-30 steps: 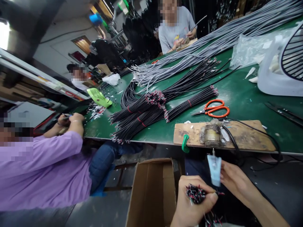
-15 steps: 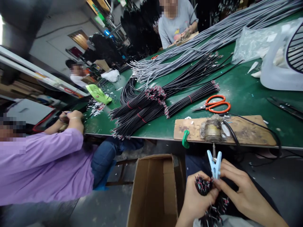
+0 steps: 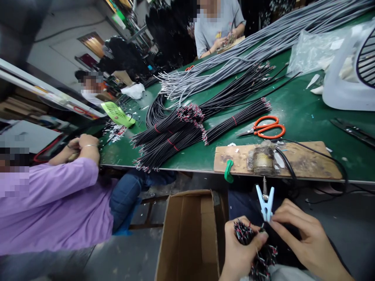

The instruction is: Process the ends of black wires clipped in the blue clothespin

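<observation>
My left hand (image 3: 244,248) is closed around a bundle of thin black cables (image 3: 243,231) with red, white and dark wire ends showing at the top. More cable ends (image 3: 265,259) hang below it. A light-blue clothespin (image 3: 266,205) stands just above, its legs spread upward around a thin metal tip (image 3: 265,187) that juts from a fixture on the table edge. My right hand (image 3: 301,230) has thumb and index finger pinched at the clothespin's lower end; what lies between them is hidden. A dark cable end runs from my left thumb toward that spot.
A wooden board (image 3: 307,160) carries the stained metal fixture (image 3: 263,160). Orange-handled scissors (image 3: 269,128), bundled black cables (image 3: 164,144) and long grey cables (image 3: 205,78) lie on the green table. A cardboard box (image 3: 187,234) stands below; a co-worker in purple (image 3: 58,207) sits left.
My left hand, with its cable bundle, has shifted slightly left and down from the clothespin. My right hand has moved a little right, its fingers still at the clothespin's lower end.
</observation>
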`<act>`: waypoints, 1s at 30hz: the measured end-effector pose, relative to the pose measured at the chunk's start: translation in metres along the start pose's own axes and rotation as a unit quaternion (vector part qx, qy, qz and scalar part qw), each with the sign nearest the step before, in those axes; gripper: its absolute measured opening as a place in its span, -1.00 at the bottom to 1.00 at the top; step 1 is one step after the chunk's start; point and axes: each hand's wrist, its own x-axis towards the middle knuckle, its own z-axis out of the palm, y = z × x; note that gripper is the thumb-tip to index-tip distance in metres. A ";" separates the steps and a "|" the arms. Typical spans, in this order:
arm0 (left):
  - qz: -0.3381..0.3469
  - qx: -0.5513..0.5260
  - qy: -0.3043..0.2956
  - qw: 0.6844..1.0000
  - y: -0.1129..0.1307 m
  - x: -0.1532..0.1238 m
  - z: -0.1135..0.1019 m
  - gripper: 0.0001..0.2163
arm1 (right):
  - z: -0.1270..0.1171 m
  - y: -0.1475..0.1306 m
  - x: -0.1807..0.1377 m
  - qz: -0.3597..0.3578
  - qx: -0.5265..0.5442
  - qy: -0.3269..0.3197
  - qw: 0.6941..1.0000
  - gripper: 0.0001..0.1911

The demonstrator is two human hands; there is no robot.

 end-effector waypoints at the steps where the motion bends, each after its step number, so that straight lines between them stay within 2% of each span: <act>1: 0.009 0.007 -0.009 1.000 0.001 0.000 0.000 -0.77 | -0.001 -0.002 0.000 -0.005 -0.007 -0.005 1.000 -0.89; 8: 0.051 0.020 -0.046 0.997 0.001 0.000 0.004 -0.74 | -0.004 -0.011 -0.002 0.010 -0.019 -0.045 0.999 -0.85; 14: 0.028 0.015 -0.087 0.996 0.012 0.003 0.012 -0.62 | -0.001 -0.011 -0.001 -0.005 -0.035 -0.029 0.999 -0.86; 19: 0.034 0.021 -0.068 0.997 0.013 0.004 0.012 -0.70 | -0.003 -0.002 -0.004 0.013 -0.021 -0.056 0.998 -0.82; 23: 0.041 0.008 -0.077 0.996 0.013 0.006 0.011 -0.71 | -0.005 0.002 -0.002 0.052 0.010 -0.071 0.996 -0.99; 24: 0.037 0.009 -0.086 0.996 0.013 0.006 0.010 -0.71 | -0.004 0.002 0.000 0.060 0.020 -0.075 0.995 -0.97; 25: 0.032 0.013 -0.097 0.995 0.013 0.006 0.010 -0.72 | -0.003 0.001 0.001 0.067 0.028 -0.075 0.995 -0.99; 27: 0.014 0.022 -0.119 0.993 0.011 0.006 0.007 -0.78 | 0.000 0.000 0.002 0.068 0.036 -0.054 0.996 -0.87; 30: 0.002 0.014 -0.102 0.995 0.008 0.006 0.003 -0.84 | 0.007 0.002 0.000 0.081 0.070 -0.020 0.994 -0.80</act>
